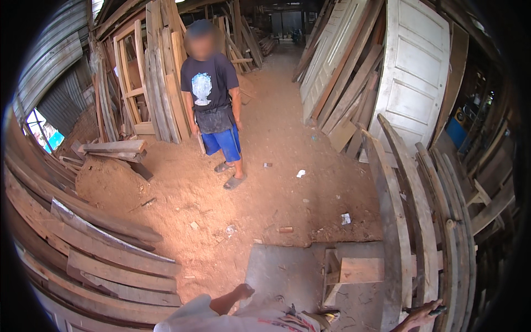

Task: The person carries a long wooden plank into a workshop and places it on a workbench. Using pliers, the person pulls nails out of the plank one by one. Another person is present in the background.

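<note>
My left hand (pixel 241 291) hangs in front of my light shirt at the lower middle. Its fingers look curled in, with nothing seen in them. At the lower right my right hand (pixel 423 316) reaches out with its fingers stretched, lying over or against the lower part of the leaning planks (pixel 419 221). Something dark shows at its fingertips, too small to make out. Left of that hand, a small wooden frame (pixel 360 270) stands on a grey sheet (pixel 276 271) on the floor.
A person (pixel 213 99) in a dark shirt and blue shorts stands ahead on the sawdust-strewn floor (pixel 276 193). Long boards (pixel 110 265) are stacked at the left. White panel doors (pixel 412 83) lean at the right, and a wooden window frame (pixel 133 77) leans at the back left.
</note>
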The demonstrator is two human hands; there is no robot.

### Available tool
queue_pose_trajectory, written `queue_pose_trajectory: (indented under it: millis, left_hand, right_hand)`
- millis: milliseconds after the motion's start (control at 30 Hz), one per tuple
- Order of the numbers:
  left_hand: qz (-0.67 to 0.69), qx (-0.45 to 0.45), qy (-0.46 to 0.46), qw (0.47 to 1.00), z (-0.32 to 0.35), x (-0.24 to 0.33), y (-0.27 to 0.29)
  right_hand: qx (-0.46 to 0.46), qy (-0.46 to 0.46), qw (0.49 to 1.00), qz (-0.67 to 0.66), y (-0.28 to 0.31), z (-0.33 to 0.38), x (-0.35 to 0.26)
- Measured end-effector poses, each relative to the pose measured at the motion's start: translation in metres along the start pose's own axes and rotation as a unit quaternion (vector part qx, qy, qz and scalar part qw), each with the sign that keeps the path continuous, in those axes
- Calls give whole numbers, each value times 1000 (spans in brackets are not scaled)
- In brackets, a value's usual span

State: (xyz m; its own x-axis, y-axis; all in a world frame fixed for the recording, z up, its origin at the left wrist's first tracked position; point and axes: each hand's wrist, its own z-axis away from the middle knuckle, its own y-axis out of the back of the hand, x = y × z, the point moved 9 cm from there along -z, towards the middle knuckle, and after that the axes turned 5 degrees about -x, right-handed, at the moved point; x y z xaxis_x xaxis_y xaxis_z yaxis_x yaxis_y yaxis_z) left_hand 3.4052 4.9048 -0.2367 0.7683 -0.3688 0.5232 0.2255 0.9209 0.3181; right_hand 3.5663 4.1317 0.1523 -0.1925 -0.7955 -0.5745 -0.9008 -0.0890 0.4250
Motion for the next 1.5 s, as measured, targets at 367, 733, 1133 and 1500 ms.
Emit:
queue_pose_trajectory:
  millis: [367, 733, 1133, 1500]
  left_hand:
    - [-53, 36, -53, 997, 3, -8, 14]
    - [98, 21, -4, 995, 12, -19, 6]
    - [88, 19, 5, 996, 14, -22, 12]
    - [41, 31, -42, 998, 26, 3, 8]
  right_hand:
    - [-109, -190, 973, -75, 15, 17, -118]
    - [-32, -88, 985, -147, 7, 25, -96]
    - [18, -71, 975, -208, 30, 26, -138]
    - [-10, -49, 990, -133, 28, 31, -143]
